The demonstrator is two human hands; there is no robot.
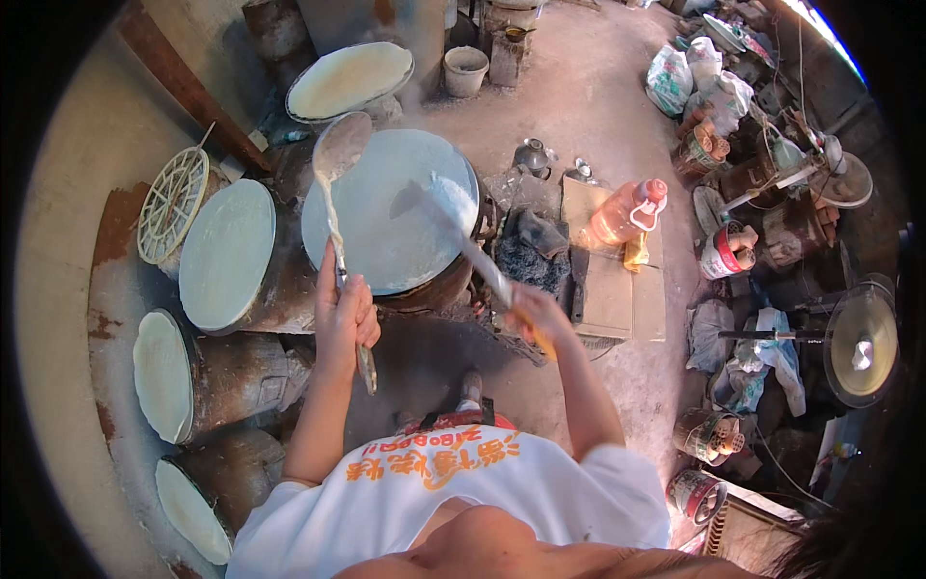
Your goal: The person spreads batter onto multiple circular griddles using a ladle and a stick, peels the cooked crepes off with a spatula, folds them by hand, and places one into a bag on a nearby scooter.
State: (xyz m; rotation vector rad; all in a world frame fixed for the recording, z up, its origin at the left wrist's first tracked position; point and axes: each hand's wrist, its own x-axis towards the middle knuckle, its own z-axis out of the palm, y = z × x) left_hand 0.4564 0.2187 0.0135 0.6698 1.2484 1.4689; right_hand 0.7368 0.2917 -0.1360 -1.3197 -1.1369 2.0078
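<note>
My left hand point(345, 318) wraps tight around the ladle point(338, 154), its bowl hanging over the griddle point(386, 212) edge. My right hand point(536, 314) clamps the spreader point(453, 217), blade flat on the griddle to smooth batter.

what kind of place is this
Probably a rough, dirt-floored workshop for making thin flatbreads or crepes. Several round griddles on drum stoves ring the person, the left hand holds a batter ladle, and the right hand a flat spreader.
</note>
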